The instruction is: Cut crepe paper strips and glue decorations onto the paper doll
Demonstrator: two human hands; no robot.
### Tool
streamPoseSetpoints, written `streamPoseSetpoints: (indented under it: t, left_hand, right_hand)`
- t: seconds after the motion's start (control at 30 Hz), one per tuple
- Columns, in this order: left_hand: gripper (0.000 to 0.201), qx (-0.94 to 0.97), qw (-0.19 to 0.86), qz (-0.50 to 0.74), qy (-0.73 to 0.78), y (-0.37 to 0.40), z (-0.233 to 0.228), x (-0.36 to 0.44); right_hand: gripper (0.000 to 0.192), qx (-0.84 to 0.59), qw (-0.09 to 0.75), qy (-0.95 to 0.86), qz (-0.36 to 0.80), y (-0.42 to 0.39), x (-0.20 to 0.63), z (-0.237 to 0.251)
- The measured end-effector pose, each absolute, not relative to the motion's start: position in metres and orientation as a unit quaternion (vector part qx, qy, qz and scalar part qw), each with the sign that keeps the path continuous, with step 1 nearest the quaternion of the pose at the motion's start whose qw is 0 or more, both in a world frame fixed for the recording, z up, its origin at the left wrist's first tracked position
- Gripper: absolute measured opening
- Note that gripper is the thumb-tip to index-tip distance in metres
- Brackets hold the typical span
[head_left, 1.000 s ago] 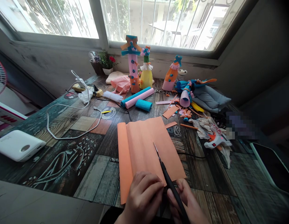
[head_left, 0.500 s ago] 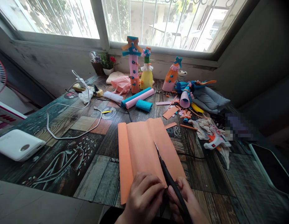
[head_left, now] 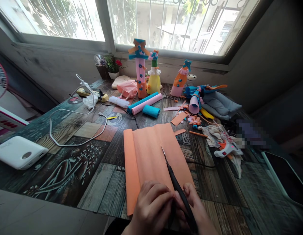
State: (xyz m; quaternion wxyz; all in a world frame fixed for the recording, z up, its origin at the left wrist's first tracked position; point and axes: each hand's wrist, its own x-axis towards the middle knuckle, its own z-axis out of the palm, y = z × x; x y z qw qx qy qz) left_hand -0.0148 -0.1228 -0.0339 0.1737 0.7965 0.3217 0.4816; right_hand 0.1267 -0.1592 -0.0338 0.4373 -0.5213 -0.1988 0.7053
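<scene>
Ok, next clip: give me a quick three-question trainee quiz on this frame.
1. True or false: the scissors lie over the orange paper sheet.
2. Which hand holds the scissors: A) left hand B) right hand?
3. What white tool lies right of the sheet, on the crumpled cloth?

Key: 1 true. 2 B; the left hand pins the sheet's near edge. 3 the glue gun.
</scene>
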Motion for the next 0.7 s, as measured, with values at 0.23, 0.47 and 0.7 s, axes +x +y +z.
streamPoseSetpoints:
  t: [0.23, 0.47, 0.7]
  left_hand:
    - [0.017, 0.799, 0.177, 0.476, 0.321, -0.123, -0.034, -0.016]
    - [0.016, 0.799, 0.179, 0.481, 0.313, -0.123, -0.035, -0.015]
    - [0.017, 0.798, 0.182, 0.478, 0.319, -0.124, -0.036, -0.016]
  right_hand:
    - [0.063, -0.504, 0.438, -0.198, 0.718, -0.158, 0.126, -0.037]
    - [0.063, -0.512, 0.468, -0.170, 0.699, -0.158, 0.117, -0.028]
    - [0.065, -0.513, 0.456, -0.199, 0.700, -0.158, 0.120, -0.037]
